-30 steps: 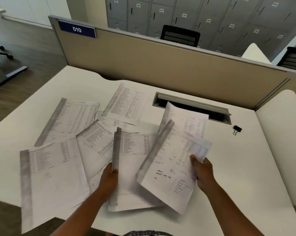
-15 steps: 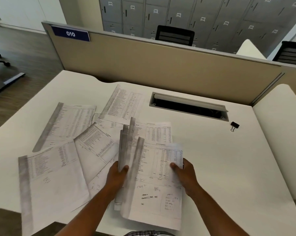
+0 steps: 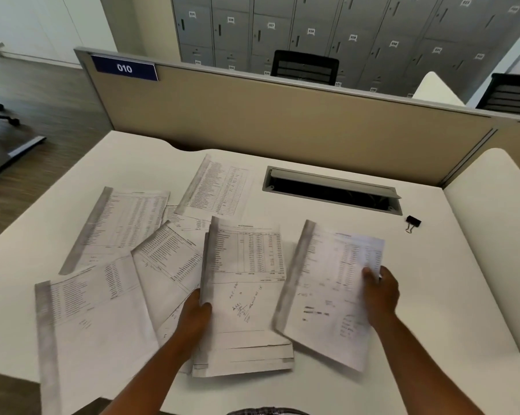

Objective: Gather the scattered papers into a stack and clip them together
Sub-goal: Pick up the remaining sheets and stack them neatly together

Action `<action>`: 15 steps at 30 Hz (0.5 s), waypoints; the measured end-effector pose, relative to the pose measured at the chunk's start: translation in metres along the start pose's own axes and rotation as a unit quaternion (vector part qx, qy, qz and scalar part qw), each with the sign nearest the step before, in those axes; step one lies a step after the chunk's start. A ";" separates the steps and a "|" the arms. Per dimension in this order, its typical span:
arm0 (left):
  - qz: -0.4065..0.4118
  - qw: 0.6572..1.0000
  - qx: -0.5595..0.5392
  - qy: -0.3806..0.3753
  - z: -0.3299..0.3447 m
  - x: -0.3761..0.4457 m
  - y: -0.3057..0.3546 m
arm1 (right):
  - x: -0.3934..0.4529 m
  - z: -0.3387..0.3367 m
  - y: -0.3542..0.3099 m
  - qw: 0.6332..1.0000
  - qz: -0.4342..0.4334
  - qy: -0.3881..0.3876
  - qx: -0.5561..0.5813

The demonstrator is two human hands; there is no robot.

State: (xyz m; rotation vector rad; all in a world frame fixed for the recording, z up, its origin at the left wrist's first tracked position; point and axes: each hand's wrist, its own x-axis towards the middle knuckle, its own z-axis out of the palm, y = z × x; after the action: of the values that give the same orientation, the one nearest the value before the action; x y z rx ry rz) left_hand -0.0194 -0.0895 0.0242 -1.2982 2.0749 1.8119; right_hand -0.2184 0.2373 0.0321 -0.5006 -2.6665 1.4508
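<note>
Printed sheets lie scattered over the white desk (image 3: 450,295). My left hand (image 3: 194,320) grips the left edge of a small stack of papers (image 3: 245,310) at the desk's near middle. My right hand (image 3: 380,295) holds a blurred single sheet (image 3: 327,289) by its right edge, tilted and apart from the stack on its right. More loose sheets lie to the left: one at the near left (image 3: 94,324), one at the middle left (image 3: 119,223), one beside the stack (image 3: 169,262) and one farther back (image 3: 219,187). A black binder clip (image 3: 412,222) rests at the right.
A cable slot with an open lid (image 3: 332,190) is set in the desk behind the papers. A beige partition (image 3: 282,121) closes the far side. A second white desk (image 3: 498,223) adjoins on the right. The near-left sheet overhangs the front edge.
Half a second ago both hands held the sheets together in one pile. Now my right hand has drawn the top sheet away to the right, while the left keeps the stack.
</note>
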 end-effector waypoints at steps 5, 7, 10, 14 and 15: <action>0.010 0.999 -0.035 0.024 -0.013 0.006 -0.005 | 0.025 -0.017 0.005 1.000 -0.012 0.004 -0.019; 0.013 0.999 -0.044 0.026 -0.013 0.005 -0.001 | 0.021 -0.013 0.006 1.000 -0.015 -0.023 -0.015; 0.015 0.999 -0.038 0.019 -0.008 0.003 0.007 | 0.002 0.002 0.005 0.997 -0.011 -0.078 0.005; 0.019 1.000 -0.018 -0.010 0.005 0.000 0.010 | -0.029 0.028 -0.005 0.982 0.018 -0.161 0.100; 0.022 0.999 -0.011 -0.020 0.008 -0.002 0.010 | -0.037 0.034 -0.010 0.977 0.028 -0.176 0.117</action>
State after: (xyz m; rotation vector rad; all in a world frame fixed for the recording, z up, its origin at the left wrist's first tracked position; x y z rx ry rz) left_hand -0.0278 -0.0821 0.0312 -1.2196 2.0849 1.8668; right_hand -0.1935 0.1931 0.0254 -0.3263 -2.6894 2.0072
